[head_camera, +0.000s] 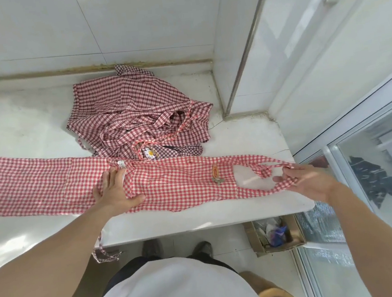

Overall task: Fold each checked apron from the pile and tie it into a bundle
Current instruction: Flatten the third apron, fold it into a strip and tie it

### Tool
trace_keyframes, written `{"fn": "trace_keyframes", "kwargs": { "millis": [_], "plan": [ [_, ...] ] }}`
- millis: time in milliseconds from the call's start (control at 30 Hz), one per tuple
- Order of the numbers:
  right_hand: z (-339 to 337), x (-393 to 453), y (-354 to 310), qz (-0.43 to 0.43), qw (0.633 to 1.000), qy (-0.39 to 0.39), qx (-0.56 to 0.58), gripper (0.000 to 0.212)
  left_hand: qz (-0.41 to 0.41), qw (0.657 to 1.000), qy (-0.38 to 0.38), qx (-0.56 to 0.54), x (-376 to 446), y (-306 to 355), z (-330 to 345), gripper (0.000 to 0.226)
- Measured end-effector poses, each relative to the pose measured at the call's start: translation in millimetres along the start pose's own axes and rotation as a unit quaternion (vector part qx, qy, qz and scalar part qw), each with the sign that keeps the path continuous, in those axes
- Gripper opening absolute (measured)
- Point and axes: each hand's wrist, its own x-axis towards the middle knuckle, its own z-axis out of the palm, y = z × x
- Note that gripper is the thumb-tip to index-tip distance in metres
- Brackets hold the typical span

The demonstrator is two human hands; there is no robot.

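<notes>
A red-and-white checked apron (174, 182) lies stretched lengthwise across the white counter (25, 122), folded into a long strip. My left hand (116, 193) presses flat on its middle with fingers spread. My right hand (307, 180) holds the neck strap (283, 184) at the apron's right end, near the counter's right edge. A small orange label (215, 170) shows near the bib. One tie (102, 252) hangs off the front edge. Behind it sits the pile of darker checked aprons (135, 113) with tangled ties.
White tiled walls close the counter at the back and right. A glass-topped cabinet (381, 167) stands to the right. A cardboard box (275, 234) with scraps sits on the floor beside my feet.
</notes>
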Motion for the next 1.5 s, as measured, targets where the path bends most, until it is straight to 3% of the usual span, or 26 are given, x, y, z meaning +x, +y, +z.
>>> {"fn": "trace_keyframes", "kwargs": {
  "millis": [67,200,300,367,433,533,567,633,700,767,867,967,1033,1100,1267,1367,1433,1500],
  "plan": [
    [-6.3,-4.4,0.2,-0.017,0.996,-0.021,0.082,0.012,0.001,1.000,-0.007,0.003,-1.3,2.4,-0.3,0.115],
    [0.1,2.0,-5.1,-0.106,0.957,0.053,0.265,0.011,0.002,1.000,-0.016,0.019,-5.6,8.5,1.2,0.121],
    [13.8,16.2,-9.2,-0.083,0.914,0.095,0.386,0.015,-0.007,1.000,-0.019,0.020,-7.9,10.4,1.9,0.121],
    [16.0,27.4,-9.2,-0.048,0.933,0.120,0.335,0.008,-0.010,1.000,-0.017,0.015,-6.3,10.2,0.4,0.121],
    [15.1,35.0,-6.3,-0.028,0.961,0.156,0.226,0.020,-0.022,0.999,-0.014,0.024,-6.5,16.4,-2.5,0.121],
    [12.1,36.1,-1.3,-0.005,0.970,0.208,0.124,0.012,-0.066,0.991,0.034,0.108,-16.5,48.0,-8.4,0.113],
    [13.1,35.5,-0.2,0.000,0.972,0.217,0.089,0.011,-0.043,0.988,0.087,0.123,-22.2,61.0,-8.5,0.101],
    [17.3,35.2,4.5,-0.003,0.973,0.227,0.047,0.011,0.108,0.970,0.195,0.102,-29.3,86.6,-0.9,0.072],
    [22.0,37.5,9.6,-0.005,0.972,0.230,0.057,0.009,0.258,0.937,0.223,0.083,-30.6,111.6,8.2,0.058],
    [25.1,39.4,12.1,-0.009,0.968,0.237,0.081,0.007,0.302,0.928,0.194,0.099,-26.7,136.8,11.9,0.056],
    [24.6,42.8,13.6,-0.006,0.963,0.248,0.108,0.007,0.273,0.942,0.146,0.133,-18.1,163.5,8.3,0.057],
    [24.8,42.6,14.7,-0.010,0.964,0.239,0.120,0.008,0.236,0.956,0.087,0.152,-8.8,179.1,-2.0,0.041],
    [24.7,42.6,16.2,-0.011,0.966,0.229,0.121,0.009,0.222,0.972,0.028,0.078,-6.1,185.7,-12.0,0.019],
    [21.7,39.7,17.1,-0.015,0.965,0.225,0.130,0.011,0.207,0.978,-0.012,-0.020,-3.6,189.4,-23.7,0.013],
    [7.8,31.5,24.9,-0.028,0.955,0.233,0.183,0.004,0.192,0.972,0.062,-0.120,5.3,180.6,-37.4,0.008],
    [7.9,31.2,26.7,-0.026,0.957,0.229,0.177,0.002,0.209,0.957,-0.043,-0.198,6.0,187.3,-39.2,0.005],
    [10.1,32.0,25.8,-0.022,0.958,0.231,0.170,0.003,0.212,0.953,-0.106,-0.189,6.4,197.6,-41.2,0.017],
    [11.2,32.7,24.3,-0.020,0.957,0.233,0.170,0.003,0.222,0.962,-0.070,-0.140,7.8,208.6,-39.8,0.020]
  ]
}}
